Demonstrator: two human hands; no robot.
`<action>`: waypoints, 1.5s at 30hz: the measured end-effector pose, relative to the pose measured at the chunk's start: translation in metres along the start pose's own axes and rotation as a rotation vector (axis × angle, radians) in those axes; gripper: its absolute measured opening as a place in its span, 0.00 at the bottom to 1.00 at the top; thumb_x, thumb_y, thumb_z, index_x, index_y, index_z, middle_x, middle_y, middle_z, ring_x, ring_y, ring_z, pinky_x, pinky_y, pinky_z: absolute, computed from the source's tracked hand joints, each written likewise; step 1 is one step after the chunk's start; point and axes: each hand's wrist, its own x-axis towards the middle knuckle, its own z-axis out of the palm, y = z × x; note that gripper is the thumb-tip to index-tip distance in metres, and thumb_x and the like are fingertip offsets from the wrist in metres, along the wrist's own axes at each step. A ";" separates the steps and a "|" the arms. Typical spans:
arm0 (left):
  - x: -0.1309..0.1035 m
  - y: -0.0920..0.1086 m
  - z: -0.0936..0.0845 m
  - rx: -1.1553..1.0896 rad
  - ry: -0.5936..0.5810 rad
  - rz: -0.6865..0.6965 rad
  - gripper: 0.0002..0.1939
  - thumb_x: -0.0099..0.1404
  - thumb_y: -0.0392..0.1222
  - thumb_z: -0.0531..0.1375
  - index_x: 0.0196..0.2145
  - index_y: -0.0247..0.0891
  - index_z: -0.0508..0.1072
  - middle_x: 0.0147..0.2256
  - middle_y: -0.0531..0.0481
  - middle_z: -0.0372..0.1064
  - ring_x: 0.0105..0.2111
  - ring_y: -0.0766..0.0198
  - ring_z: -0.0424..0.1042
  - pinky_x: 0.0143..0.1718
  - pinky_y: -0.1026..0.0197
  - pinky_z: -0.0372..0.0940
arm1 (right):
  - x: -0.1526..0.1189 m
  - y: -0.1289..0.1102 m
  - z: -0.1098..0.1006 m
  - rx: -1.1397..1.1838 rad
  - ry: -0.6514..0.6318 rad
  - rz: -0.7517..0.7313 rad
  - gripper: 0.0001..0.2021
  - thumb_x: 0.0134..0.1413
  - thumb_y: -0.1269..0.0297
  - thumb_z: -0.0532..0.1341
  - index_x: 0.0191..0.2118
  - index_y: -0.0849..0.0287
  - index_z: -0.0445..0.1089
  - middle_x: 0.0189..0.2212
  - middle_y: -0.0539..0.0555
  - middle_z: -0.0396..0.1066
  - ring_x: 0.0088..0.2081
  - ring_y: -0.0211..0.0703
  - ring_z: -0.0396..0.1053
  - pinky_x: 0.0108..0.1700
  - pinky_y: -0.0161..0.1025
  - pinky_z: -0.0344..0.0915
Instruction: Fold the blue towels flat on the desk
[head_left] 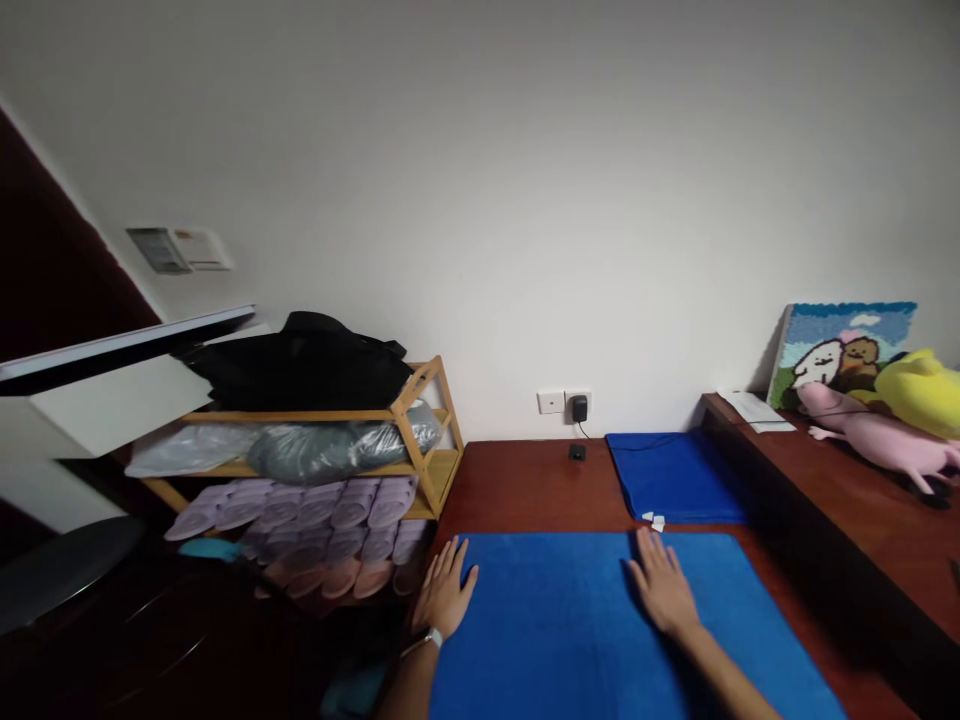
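Note:
A blue cloth (pixel 555 630) is spread flat over the front of the reddish-brown wooden table. Resting at its left edge is my left hand (pixel 444 592), palm down with the fingers stretched out and the thumb apart; a watch or band (pixel 426 640) circles that wrist. My right hand (pixel 663 585) lies toward the right part of the cloth, fingers spread, its fingertips close to the far edge. Just beyond those fingertips are small white tags (pixel 654 521) at the edge of a folded darker blue cloth (pixel 675 480). Neither hand grips anything.
Against the wall is a socket with a black plug (pixel 579 408); a small black object (pixel 577 452) sits below. To the left, a wooden rack (pixel 435 440) carries a black bag (pixel 307 365) and several lilac slippers (pixel 352 505). A raised ledge at right holds a pink plush toy (pixel 877 430).

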 end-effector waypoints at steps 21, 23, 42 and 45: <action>0.005 -0.009 0.006 0.007 0.018 0.020 0.32 0.74 0.55 0.49 0.70 0.41 0.62 0.70 0.42 0.60 0.70 0.51 0.59 0.71 0.42 0.54 | -0.007 0.175 -0.023 -0.157 -0.081 0.272 0.41 0.67 0.46 0.36 0.76 0.69 0.43 0.76 0.58 0.43 0.76 0.52 0.37 0.76 0.55 0.40; 0.006 -0.010 0.007 0.014 0.021 0.024 0.32 0.74 0.55 0.49 0.70 0.40 0.62 0.70 0.41 0.61 0.70 0.51 0.60 0.71 0.42 0.54 | -0.008 0.179 -0.022 -0.150 -0.060 0.262 0.41 0.67 0.45 0.35 0.76 0.69 0.43 0.76 0.58 0.43 0.77 0.52 0.37 0.75 0.56 0.40; 0.003 -0.005 0.007 0.027 -0.018 0.008 0.33 0.75 0.55 0.48 0.71 0.37 0.61 0.72 0.41 0.56 0.72 0.52 0.56 0.72 0.45 0.52 | -0.004 0.003 -0.003 -0.017 0.003 0.004 0.38 0.71 0.44 0.38 0.76 0.64 0.46 0.75 0.59 0.45 0.76 0.52 0.41 0.76 0.56 0.40; 0.002 -0.005 0.006 0.027 -0.013 0.011 0.32 0.75 0.55 0.48 0.70 0.39 0.61 0.72 0.41 0.57 0.71 0.53 0.56 0.72 0.45 0.52 | -0.005 -0.082 0.016 0.085 -0.061 -0.189 0.37 0.72 0.43 0.37 0.76 0.61 0.45 0.75 0.56 0.44 0.76 0.49 0.41 0.76 0.54 0.40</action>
